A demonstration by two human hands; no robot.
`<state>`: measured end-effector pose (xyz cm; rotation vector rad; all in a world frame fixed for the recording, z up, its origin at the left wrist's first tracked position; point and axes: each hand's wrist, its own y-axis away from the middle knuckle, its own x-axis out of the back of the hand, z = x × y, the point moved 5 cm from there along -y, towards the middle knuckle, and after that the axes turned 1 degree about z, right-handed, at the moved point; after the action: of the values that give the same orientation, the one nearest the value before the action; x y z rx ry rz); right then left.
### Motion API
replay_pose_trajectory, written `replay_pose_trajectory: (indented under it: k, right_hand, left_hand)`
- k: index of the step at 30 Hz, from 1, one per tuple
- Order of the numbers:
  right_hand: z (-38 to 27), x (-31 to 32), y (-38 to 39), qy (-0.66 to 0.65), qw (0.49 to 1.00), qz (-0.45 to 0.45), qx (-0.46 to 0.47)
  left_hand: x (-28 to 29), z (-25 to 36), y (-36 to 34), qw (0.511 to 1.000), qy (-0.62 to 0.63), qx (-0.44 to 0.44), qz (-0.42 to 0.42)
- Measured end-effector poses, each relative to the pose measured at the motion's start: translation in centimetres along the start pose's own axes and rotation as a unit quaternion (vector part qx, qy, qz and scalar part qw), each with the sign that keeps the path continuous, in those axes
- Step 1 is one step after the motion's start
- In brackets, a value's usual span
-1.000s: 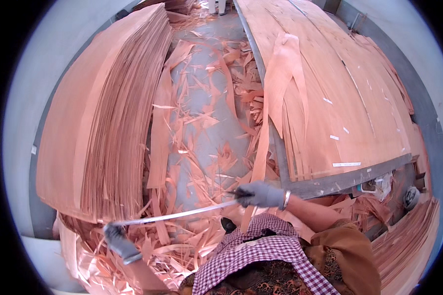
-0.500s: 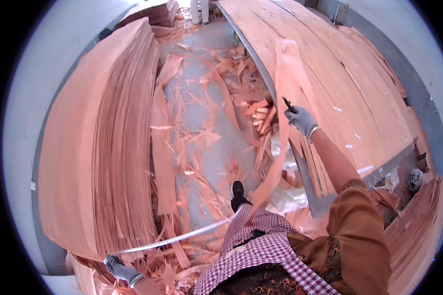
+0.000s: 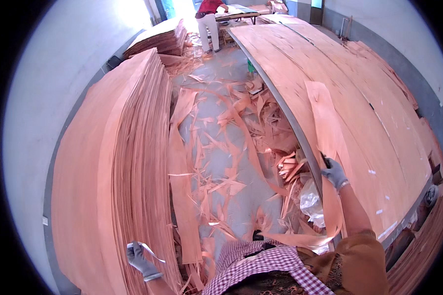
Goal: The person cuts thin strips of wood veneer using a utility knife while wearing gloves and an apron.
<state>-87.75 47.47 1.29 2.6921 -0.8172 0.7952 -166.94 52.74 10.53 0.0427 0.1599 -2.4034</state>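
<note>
As a person in a checked apron [image 3: 278,258] stands between stacked wood sheets [image 3: 86,187] and a broad sheet-covered table [image 3: 374,142], the gloved left hand [image 3: 142,263] pinches a narrow white tape [image 3: 154,251], its fingers closed near one end, beside the stack's cut edges. The gloved right hand [image 3: 333,173] curls around a small dark tool [image 3: 325,160] at the table's near edge, over a long veneer strip [image 3: 324,110]; whether its fingers also catch the strip, one cannot tell.

The tape looks light, thin and pliant, likely to twist if left loose, and is best pinched flat near its end. The tool appears small, rigid and easily held in a fist. The strip, draped over the edge in a loose bend, seems feather-light and apt to split along its grain; a broad, flat hold would suit it.

Half a second earlier, the tape stretches in a long arc toward the apron; now only a short curl shows. The right hand, then raised with the tool pointing up, is now lower, and a distant co-worker [image 3: 210,24], then seen only by the legs, shows a red top.
</note>
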Motion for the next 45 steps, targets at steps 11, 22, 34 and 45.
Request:
replay_pose_trajectory:
  k: [11, 22, 34, 45]
  right_hand:
    - [-16.4, 16.1, -2.9, -0.036, 0.989, 0.141, 0.033]
    - [-23.9, 27.0, -7.9, 0.519, 0.788, 0.321, -0.084]
    - [-23.0, 28.3, -16.6, 0.576, 0.762, 0.296, -0.002]
    - [-4.2, 13.6, -18.7, 0.442, 0.858, 0.217, -0.145]
  left_hand:
    - [-29.8, -6.0, -14.3, 0.979, 0.033, -0.019, -0.201]
    - [-62.4, -9.2, -20.0, 0.855, 0.056, 0.026, -0.514]
    - [-84.7, -8.1, -8.4, 0.701, -0.077, -0.054, -0.707]
    - [-95.7, -7.7, 0.2, 0.581, -0.100, -0.106, -0.801]
